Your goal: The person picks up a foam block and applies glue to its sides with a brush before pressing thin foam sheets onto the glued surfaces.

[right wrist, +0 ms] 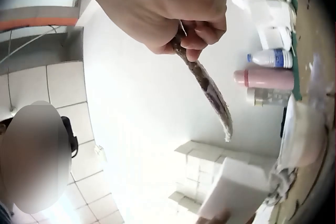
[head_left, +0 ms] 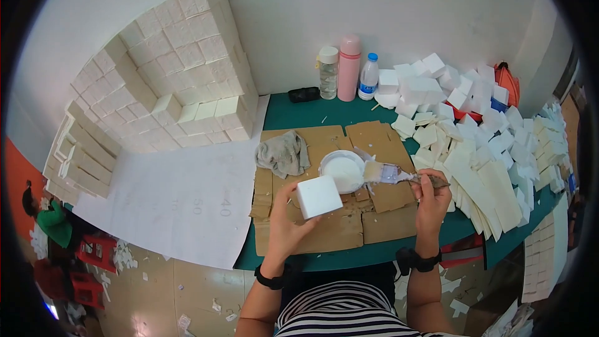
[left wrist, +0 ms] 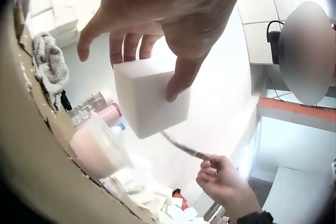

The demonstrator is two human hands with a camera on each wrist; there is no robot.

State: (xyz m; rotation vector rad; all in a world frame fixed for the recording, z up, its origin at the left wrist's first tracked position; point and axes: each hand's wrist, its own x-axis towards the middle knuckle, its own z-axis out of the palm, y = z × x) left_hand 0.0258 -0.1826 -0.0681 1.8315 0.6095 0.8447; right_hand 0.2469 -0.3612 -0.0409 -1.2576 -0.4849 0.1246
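Note:
My left hand (head_left: 286, 224) holds a white foam block (head_left: 319, 197) between thumb and fingers, above the cardboard. In the left wrist view the thumb presses one face of the block (left wrist: 147, 98) while fingers lie behind it. My right hand (head_left: 432, 201) grips the handle of a paint brush (head_left: 388, 173), its bristles pointing left toward a tub of white paste (head_left: 344, 170). The right wrist view shows the brush (right wrist: 210, 91) edge-on, with white stuff crusted along it. The tub stands just beyond the block, and the bristles are close to its right rim.
A grey rag (head_left: 282, 153) lies on the cardboard (head_left: 324, 236). Bottles and a pink flask (head_left: 349, 68) stand against the wall. Foam blocks and offcuts (head_left: 474, 168) heap up at the right. On the left, a stacked block wall (head_left: 181, 56) stands on white paper (head_left: 181, 193).

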